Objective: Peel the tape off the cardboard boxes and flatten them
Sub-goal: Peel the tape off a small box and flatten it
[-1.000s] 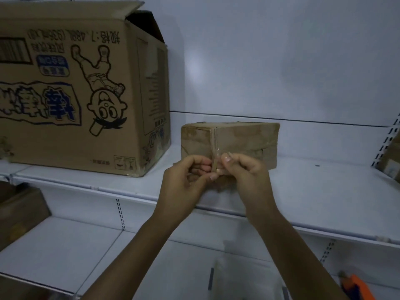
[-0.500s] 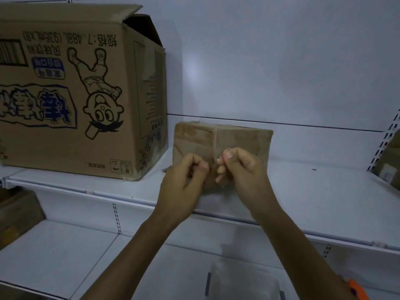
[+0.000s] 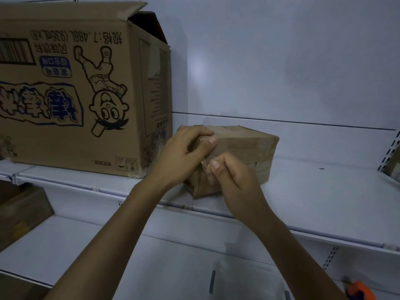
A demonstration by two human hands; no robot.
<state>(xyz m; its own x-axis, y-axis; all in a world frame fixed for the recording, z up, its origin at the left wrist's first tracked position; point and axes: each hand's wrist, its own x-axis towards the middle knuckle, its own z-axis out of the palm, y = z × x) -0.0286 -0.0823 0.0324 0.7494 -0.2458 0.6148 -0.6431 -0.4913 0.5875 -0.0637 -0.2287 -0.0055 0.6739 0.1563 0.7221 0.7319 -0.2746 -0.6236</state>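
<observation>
The small box (image 3: 244, 148) sits near the shelf's (image 3: 324, 202) front edge, just beside the large open printed box (image 3: 86, 94). The left hand (image 3: 184, 154) grips its top left corner. The right hand (image 3: 231, 176) pinches barely visible clear tape (image 3: 202, 164). Both hands cover the near face.

Dim view of what looks like a shop or its stockroom. Long white metal retail shelves (image 3: 313, 191) run across in two tiers, backed by a plain white metal panel (image 3: 281, 61). A white upright punched with rows of slots (image 3: 390, 151) stands at the right. On the upper shelf sits a large brown cardboard shipping carton (image 3: 65, 131), upside down, its print showing a cartoon boy, blue Chinese lettering, a barcode and a volume figure. A small plain brown cardboard box (image 3: 249, 148) stands beside it. Another brown cardboard carton (image 3: 21, 213) rests on the lower shelf (image 3: 75, 241) at the left.
</observation>
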